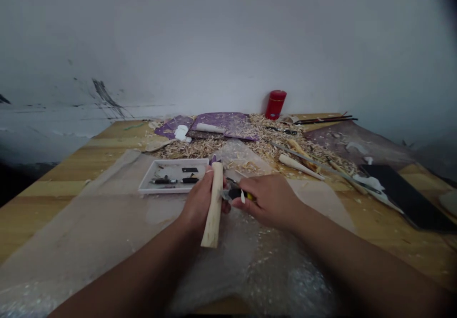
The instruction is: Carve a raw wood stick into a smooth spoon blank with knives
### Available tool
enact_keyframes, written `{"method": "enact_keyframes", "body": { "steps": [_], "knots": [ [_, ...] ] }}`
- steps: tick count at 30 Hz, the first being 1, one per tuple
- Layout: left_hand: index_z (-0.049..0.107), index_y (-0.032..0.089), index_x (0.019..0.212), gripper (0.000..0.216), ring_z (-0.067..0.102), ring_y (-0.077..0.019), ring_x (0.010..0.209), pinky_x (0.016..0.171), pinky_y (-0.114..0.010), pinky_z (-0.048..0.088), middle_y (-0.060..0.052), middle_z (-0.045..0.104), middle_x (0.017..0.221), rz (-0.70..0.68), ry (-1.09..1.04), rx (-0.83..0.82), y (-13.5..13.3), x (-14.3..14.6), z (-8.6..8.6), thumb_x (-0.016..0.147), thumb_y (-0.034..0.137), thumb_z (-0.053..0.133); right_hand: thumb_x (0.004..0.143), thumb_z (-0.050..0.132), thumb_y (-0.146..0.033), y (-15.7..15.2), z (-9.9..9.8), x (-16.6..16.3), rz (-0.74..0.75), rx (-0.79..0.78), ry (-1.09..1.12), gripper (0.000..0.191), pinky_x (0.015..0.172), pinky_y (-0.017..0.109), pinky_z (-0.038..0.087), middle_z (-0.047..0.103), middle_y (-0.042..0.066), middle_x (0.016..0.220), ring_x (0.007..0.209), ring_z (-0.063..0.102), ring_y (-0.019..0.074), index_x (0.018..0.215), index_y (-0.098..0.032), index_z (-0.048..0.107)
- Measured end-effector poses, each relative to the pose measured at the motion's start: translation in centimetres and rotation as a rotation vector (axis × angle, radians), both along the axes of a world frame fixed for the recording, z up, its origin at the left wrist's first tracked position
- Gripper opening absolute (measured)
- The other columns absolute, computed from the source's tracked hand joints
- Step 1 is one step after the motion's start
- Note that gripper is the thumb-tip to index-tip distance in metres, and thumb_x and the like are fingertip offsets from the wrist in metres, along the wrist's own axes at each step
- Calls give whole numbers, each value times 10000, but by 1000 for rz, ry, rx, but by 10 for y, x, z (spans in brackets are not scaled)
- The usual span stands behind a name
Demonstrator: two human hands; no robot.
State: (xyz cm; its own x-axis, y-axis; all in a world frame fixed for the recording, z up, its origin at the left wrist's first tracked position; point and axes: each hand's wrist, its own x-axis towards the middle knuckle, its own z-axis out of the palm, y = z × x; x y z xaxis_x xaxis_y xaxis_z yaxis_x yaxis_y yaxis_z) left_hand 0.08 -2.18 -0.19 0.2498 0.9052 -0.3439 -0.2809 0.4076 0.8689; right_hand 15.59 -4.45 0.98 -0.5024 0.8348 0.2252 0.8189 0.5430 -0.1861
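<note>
My left hand (pixel 200 199) is wrapped round a pale, peeled wooden stick (pixel 214 208), which slants up and away from me over the plastic sheet. My right hand (pixel 269 199) grips a knife (pixel 234 193) with a black and yellow handle. The blade meets the right side of the stick near its middle. A pale sliver (pixel 243 197) shows at the fingers of my right hand. Just left of the stick lies a white tray (pixel 146 188) holding small black-handled tools (pixel 166 180).
Bubble wrap (pixel 143 242) covers the near tabletop (pixel 39 180). Wood shavings (pixel 200 147) pile up behind, with a purple sheet (pixel 228 120) and a red canister (pixel 275 104) by the wall. To the right lie a carved stick (pixel 300 165), a long thin metal strip (pixel 332 170) and a black slab (pixel 407 196).
</note>
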Motion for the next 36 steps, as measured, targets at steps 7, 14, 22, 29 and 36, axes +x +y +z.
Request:
{"method": "enact_keyframes", "body": {
  "steps": [7, 14, 22, 29, 36],
  "knots": [
    [479, 135, 601, 398, 392, -71, 374, 368, -183, 305, 18, 441, 432, 97, -19, 13, 4, -4, -5, 742, 498, 396, 814, 244, -544, -7, -2, -13, 39, 27, -75, 447, 490, 240, 170, 584, 7, 653, 560, 495, 122, 831, -207, 537],
    [509, 135, 592, 397, 420, -88, 375, 355, -196, 305, 6, 473, 428, 50, 44, 25, 3, -9, -3, 725, 499, 423, 816, 243, -537, -12, 1, -16, 5, 66, -83, 439, 494, 245, 185, 595, 15, 680, 580, 515, 133, 869, -218, 540],
    [460, 160, 590, 443, 368, -81, 297, 342, -221, 316, 32, 417, 387, -53, 15, 37, -14, 0, 5, 753, 552, 333, 820, 169, -553, 11, 4, 11, -301, 62, -128, 512, 469, 246, 133, 609, 25, 678, 566, 511, 135, 806, -217, 556],
    [464, 158, 574, 457, 375, -84, 309, 347, -213, 300, 32, 422, 381, -3, 55, 51, -9, -5, 4, 724, 578, 364, 820, 199, -548, 2, 2, 0, -65, 20, -54, 497, 485, 233, 174, 597, 18, 678, 581, 506, 121, 789, -196, 549],
    [503, 142, 552, 434, 408, -82, 361, 379, -208, 312, 11, 471, 429, 42, 80, 88, -5, -10, -5, 712, 539, 426, 813, 236, -541, -11, -1, -14, 52, 69, -70, 452, 505, 242, 181, 580, 14, 655, 561, 493, 130, 843, -208, 540]
  ]
}}
